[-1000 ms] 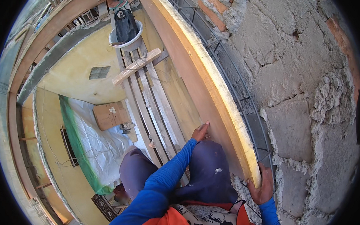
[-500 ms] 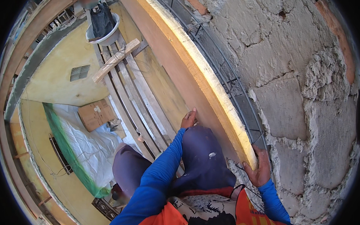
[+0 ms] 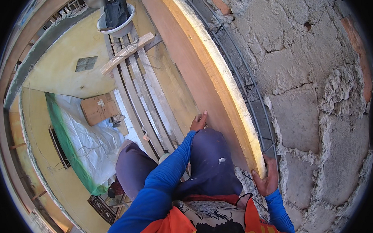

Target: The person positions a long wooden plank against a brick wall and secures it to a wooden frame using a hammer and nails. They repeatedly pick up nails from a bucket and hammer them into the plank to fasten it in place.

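Observation:
A long wooden board stands on edge, its pale yellow top edge in sunlight and its brown face turned left. My right hand grips its near end, thumb on the left side and fingers on the right. Beyond my right knee, my left hand rests at the brown face, fingertips touching or almost touching it. Its fingers are partly bent, with nothing visible in them. A steel rebar cage runs along the board's right side.
Rough mortared block wall fills the right. Below on the left are scaffold planks with a short crosspiece, a white basin holding a black bag, a cardboard box and silvery sheeting. A blurred figure shows at top left.
The view has shifted slightly, so the board, planks and wall appear a little further right. Both hands keep nearly the same places on the board.

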Motion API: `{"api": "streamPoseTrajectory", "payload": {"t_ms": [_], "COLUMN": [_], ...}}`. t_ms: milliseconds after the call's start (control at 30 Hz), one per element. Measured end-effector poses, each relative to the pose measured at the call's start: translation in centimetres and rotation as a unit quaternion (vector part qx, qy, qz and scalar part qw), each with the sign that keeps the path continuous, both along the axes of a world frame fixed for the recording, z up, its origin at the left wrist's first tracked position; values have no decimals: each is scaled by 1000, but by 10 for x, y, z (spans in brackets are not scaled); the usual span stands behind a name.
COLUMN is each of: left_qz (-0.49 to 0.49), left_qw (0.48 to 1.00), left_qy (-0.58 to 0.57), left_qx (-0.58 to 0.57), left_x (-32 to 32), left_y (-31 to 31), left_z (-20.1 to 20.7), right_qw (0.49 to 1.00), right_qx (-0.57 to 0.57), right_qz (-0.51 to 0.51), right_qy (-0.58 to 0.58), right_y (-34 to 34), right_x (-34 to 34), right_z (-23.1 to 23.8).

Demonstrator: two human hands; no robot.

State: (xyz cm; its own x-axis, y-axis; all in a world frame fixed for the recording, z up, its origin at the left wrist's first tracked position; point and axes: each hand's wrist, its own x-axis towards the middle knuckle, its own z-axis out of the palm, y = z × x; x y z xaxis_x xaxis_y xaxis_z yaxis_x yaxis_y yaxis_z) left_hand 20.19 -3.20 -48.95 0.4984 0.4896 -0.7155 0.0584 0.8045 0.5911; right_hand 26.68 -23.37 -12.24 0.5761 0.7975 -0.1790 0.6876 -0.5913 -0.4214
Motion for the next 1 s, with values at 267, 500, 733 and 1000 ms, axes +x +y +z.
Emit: {"api": "streamPoseTrajectory", "payload": {"t_ms": [267,500,733,1000], "left_qz": [10,-10,-19,-59], "left_qw": [1000,999,1000,998], "left_qy": [3,-14,0,19], "left_qx": [-14,-46,-19,15], "left_x": [1,-1,0,1], "left_y": [4,4,2,2], "left_z": [-7,9,-9,-6], "right_qw": [989,993,995,998], "right_qx": [-65,-24,-23,-20], "right_qz": [64,24,-16,-18], "right_qy": [-115,-117,-99,-49], "right_y": [2,-5,-1,-9], "right_x": [-7,-5,-8,-2], "right_z": [-21,-16,-19,-18]}}
